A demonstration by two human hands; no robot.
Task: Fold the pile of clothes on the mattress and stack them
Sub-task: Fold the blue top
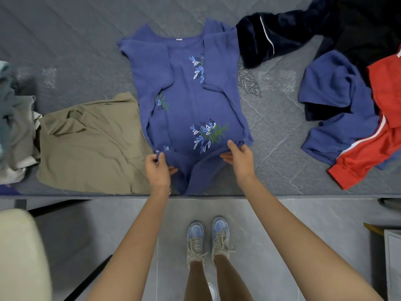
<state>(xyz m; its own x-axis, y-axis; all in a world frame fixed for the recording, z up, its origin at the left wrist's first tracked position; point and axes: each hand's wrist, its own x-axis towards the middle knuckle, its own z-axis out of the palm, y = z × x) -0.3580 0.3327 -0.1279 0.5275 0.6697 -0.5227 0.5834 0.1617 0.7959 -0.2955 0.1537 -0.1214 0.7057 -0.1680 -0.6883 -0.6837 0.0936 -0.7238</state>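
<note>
A blue top with leaf embroidery (186,101) lies flat on the grey mattress (76,40), neckline at the far end, both sides and sleeves folded inward. My left hand (157,168) pinches its near hem at the left corner. My right hand (238,156) grips the near hem at the right corner. A folded khaki garment (91,144) lies just left of the top. Unfolded clothes sit at the right: a dark navy piece with a white stripe (282,33), a blue garment (334,105) and a red one with white stripes (377,131).
A heap of grey and teal clothing (15,118) rests at the left edge. The mattress's near edge (303,195) runs across the frame, with grey floor tiles and my shoes (208,237) below it. A pale object (19,253) is at the lower left.
</note>
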